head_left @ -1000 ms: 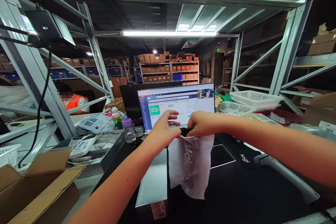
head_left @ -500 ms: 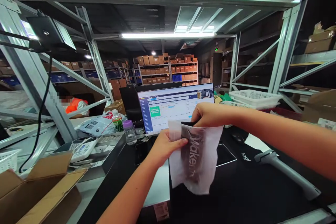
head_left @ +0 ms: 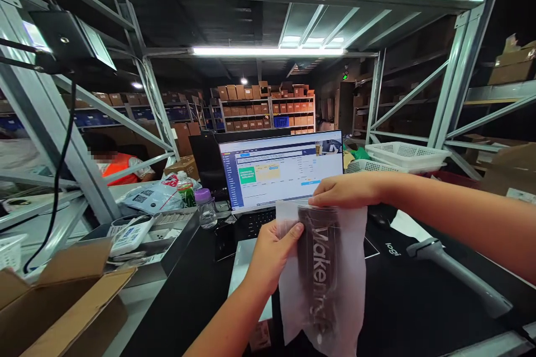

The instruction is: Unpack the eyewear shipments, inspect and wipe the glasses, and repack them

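Note:
A frosted, translucent plastic bag [head_left: 352, 279] hangs upright before me, with a dark package [head_left: 322, 268] inside it that bears pale lettering. My left hand [head_left: 278, 245] grips the bag's left side near the top, thumb on the front and fingers hidden behind. At the bag's upper edge, my right hand [head_left: 345, 191] is closed, its fingers pinching the rim. Beneath the bag and my left forearm lies a white box [head_left: 247, 256] with a label on its near side.
Behind stands a lit monitor [head_left: 285, 170]. A handheld scanner [head_left: 460, 276] lies on the black desk mat at right, near a mouse [head_left: 379, 218]. At left are an open cardboard box [head_left: 75, 312], a grey tray [head_left: 178, 245] and a purple-capped bottle [head_left: 205, 209]. White baskets [head_left: 406, 155] stand farther back.
The bag has come lower and slightly right, showing more of the package's lettering. My right hand has moved from inside the bag's mouth to its top rim. A panel on the screen changed colour.

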{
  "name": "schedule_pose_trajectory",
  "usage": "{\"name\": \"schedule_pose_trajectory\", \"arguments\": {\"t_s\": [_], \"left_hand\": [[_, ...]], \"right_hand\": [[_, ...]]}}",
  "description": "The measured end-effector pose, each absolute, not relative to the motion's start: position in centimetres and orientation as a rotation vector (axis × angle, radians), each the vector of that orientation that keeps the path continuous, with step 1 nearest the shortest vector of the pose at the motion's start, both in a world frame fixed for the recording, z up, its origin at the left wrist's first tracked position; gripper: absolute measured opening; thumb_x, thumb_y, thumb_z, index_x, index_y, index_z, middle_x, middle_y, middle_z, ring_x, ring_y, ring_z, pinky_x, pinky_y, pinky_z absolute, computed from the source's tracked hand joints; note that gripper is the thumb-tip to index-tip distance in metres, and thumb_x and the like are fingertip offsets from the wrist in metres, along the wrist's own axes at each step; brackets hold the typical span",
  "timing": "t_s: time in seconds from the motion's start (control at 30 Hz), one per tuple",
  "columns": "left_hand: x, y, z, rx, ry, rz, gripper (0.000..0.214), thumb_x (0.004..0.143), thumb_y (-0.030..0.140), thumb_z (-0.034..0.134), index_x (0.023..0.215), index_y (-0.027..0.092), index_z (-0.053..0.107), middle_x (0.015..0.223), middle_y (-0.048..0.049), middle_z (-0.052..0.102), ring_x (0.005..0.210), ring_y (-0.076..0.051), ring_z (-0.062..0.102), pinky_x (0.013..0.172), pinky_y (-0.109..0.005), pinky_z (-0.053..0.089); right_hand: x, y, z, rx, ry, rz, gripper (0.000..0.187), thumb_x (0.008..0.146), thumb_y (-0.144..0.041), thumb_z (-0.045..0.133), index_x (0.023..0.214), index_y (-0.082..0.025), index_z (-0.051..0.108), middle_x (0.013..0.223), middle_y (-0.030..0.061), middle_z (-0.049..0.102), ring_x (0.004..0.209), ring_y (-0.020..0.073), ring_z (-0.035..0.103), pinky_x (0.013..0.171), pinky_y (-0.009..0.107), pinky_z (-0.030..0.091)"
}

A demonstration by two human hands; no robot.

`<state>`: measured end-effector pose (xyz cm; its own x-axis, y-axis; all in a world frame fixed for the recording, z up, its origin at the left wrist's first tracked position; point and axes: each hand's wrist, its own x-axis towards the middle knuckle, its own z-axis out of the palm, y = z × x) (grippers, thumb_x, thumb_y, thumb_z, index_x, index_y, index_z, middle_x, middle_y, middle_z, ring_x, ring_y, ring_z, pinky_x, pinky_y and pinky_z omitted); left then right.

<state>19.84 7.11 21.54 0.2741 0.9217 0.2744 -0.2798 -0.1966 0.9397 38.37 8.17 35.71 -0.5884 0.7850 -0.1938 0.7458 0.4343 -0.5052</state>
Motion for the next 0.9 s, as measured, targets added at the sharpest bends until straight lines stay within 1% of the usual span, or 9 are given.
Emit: {"name": "schedule_pose_trajectory", "arguments": {"t_s": [0.07, 0.2, 0.3, 0.37, 0.5, 0.6, 0.73, 0.8, 0.9], "left_hand": [[19.7, 7.1, 21.4, 1.319, 0.670, 1.244, 0.037, 0.079, 0.046, 0.076, 0.100, 0.015, 0.077, 0.091, -0.0089, 0.077, 0.084, -0.022, 0.069, 0.080, -0.031, 0.053], [19.5, 6.9, 21.2, 1.325, 0.689, 1.258, 0.035, 0.079, 0.047, 0.075, 0.095, 0.016, 0.079, 0.083, -0.0072, 0.076, 0.077, -0.021, 0.068, 0.071, -0.028, 0.051], [19.4, 6.7, 21.1, 1.331, 0.716, 1.266, 0.037, 0.079, 0.049, 0.075, 0.096, 0.016, 0.079, 0.084, -0.0065, 0.076, 0.075, -0.020, 0.067, 0.071, -0.028, 0.051], [19.5, 6.6, 21.2, 1.328, 0.736, 1.278, 0.039, 0.081, 0.052, 0.072, 0.095, 0.017, 0.079, 0.085, -0.0061, 0.076, 0.077, -0.019, 0.066, 0.072, -0.028, 0.050], [19.7, 6.4, 21.3, 1.305, 0.725, 1.291, 0.045, 0.082, 0.059, 0.068, 0.102, 0.019, 0.078, 0.100, -0.0063, 0.076, 0.097, -0.024, 0.067, 0.085, -0.031, 0.051], [19.8, 6.2, 21.1, 1.249, 0.652, 1.297, 0.050, 0.083, 0.059, 0.067, 0.116, 0.022, 0.073, 0.112, -0.0067, 0.074, 0.109, -0.026, 0.065, 0.099, -0.036, 0.048], [20.1, 5.8, 21.0, 1.227, 0.550, 1.302, 0.048, 0.088, 0.056, 0.063, 0.120, 0.021, 0.071, 0.121, -0.0083, 0.071, 0.120, -0.027, 0.061, 0.109, -0.039, 0.042], [20.3, 5.6, 21.1, 1.285, 0.560, 1.306, 0.048, 0.083, 0.052, 0.071, 0.119, 0.020, 0.071, 0.120, -0.0097, 0.072, 0.118, -0.028, 0.063, 0.105, -0.038, 0.046], [20.6, 5.4, 21.4, 1.380, 0.675, 1.331, 0.043, 0.070, 0.045, 0.084, 0.103, 0.017, 0.077, 0.103, -0.0109, 0.077, 0.097, -0.029, 0.071, 0.087, -0.036, 0.055]], "right_hand": [[38.5, 8.2, 35.5, -1.394, -2.620, 0.859, 0.035, 0.092, -0.037, 0.048, 0.071, -0.015, 0.065, 0.069, 0.0015, 0.059, 0.061, 0.0127, 0.047, 0.058, 0.024, 0.039], [39.0, 8.2, 35.3, -1.317, -2.627, 0.990, 0.028, 0.085, -0.037, 0.058, 0.076, -0.014, 0.070, 0.066, -0.0003, 0.058, 0.058, 0.0106, 0.047, 0.053, 0.022, 0.035], [39.2, 8.2, 35.3, -1.326, -2.633, 0.941, 0.021, 0.080, -0.031, 0.059, 0.071, -0.015, 0.070, 0.063, -0.0016, 0.057, 0.057, 0.0103, 0.047, 0.052, 0.022, 0.033], [39.3, 8.3, 35.4, -1.350, -2.646, 0.875, 0.021, 0.079, -0.028, 0.055, 0.065, -0.016, 0.066, 0.059, -0.0033, 0.052, 0.054, 0.0098, 0.042, 0.050, 0.023, 0.030], [39.8, 8.4, 35.7, -1.313, -2.743, 0.834, 0.020, 0.074, -0.024, 0.054, 0.055, -0.018, 0.055, 0.055, -0.0055, 0.041, 0.052, 0.0097, 0.033, 0.050, 0.025, 0.026], [40.1, 8.1, 36.0, -1.266, -2.814, 0.764, 0.021, 0.072, -0.023, 0.059, 0.053, -0.018, 0.054, 0.058, -0.0046, 0.043, 0.056, 0.0104, 0.035, 0.053, 0.025, 0.028], [39.6, 7.3, 35.7, -1.211, -2.786, 0.665, 0.024, 0.078, -0.024, 0.055, 0.055, -0.018, 0.056, 0.059, -0.0039, 0.044, 0.056, 0.0100, 0.035, 0.053, 0.025, 0.027], [39.3, 7.1, 35.4, -1.162, -2.768, 0.675, 0.026, 0.082, -0.025, 0.052, 0.059, -0.017, 0.060, 0.061, -0.0034, 0.045, 0.056, 0.0101, 0.036, 0.052, 0.025, 0.027], [39.2, 7.0, 35.1, -1.088, -2.831, 0.746, 0.026, 0.085, -0.028, 0.052, 0.064, -0.017, 0.065, 0.065, -0.0028, 0.049, 0.060, 0.0107, 0.040, 0.055, 0.024, 0.031]]}}
